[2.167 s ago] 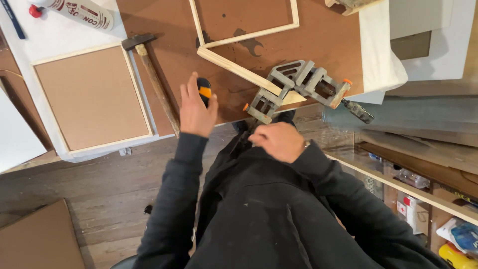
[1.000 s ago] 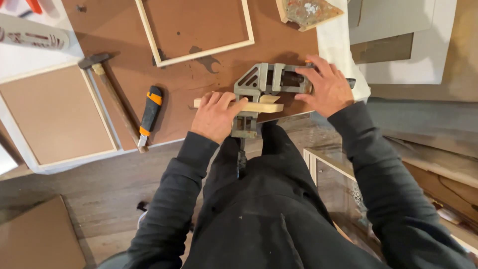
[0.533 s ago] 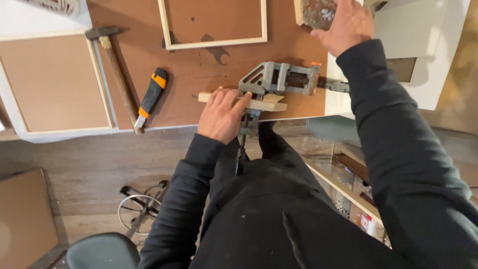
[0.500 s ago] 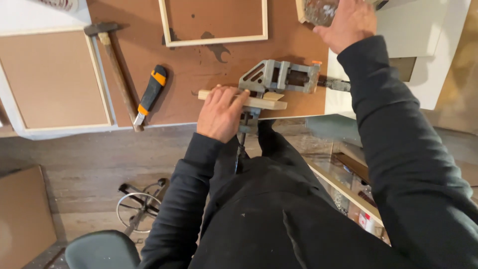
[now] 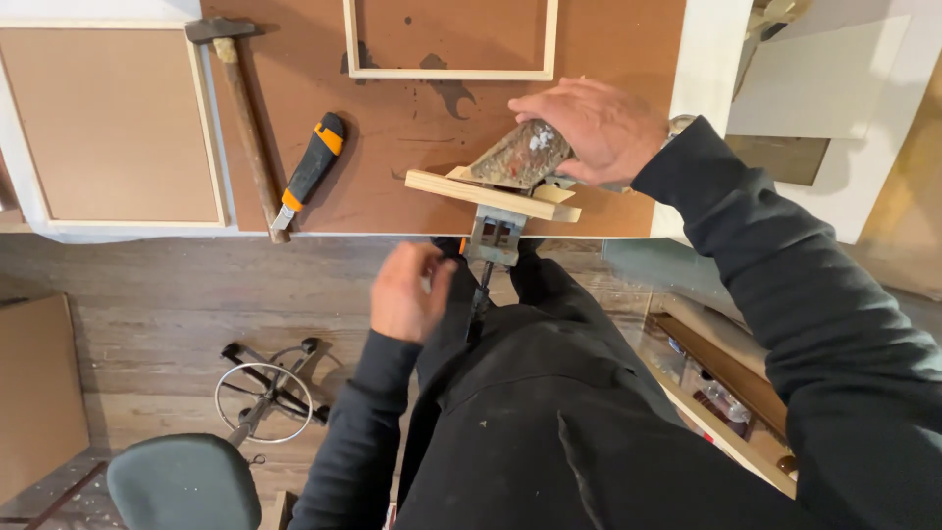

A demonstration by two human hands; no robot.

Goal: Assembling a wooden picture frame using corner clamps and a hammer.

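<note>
My right hand (image 5: 599, 128) is shut on a mottled, paint-stained block (image 5: 520, 157) and presses it down on a pale wooden strip (image 5: 491, 196). The strip sits in a grey metal corner clamp (image 5: 496, 236) at the front edge of the brown worktop (image 5: 392, 128). The block hides most of the clamp. My left hand (image 5: 412, 290) hovers below the table edge with loosely curled fingers. It holds nothing and is just left of the clamp's screw handle (image 5: 481, 294).
A hammer (image 5: 245, 118) and an orange-black utility knife (image 5: 312, 169) lie left of the clamp. A pale wooden frame (image 5: 446, 71) lies behind it and a framed brown board (image 5: 118, 118) at far left. White boards (image 5: 824, 88) are at the right. A stool (image 5: 182, 481) stands on the floor.
My right hand brought the mottled block from the far right corner down onto the strip and clamp. My left hand let go of the strip and dropped below the table edge.
</note>
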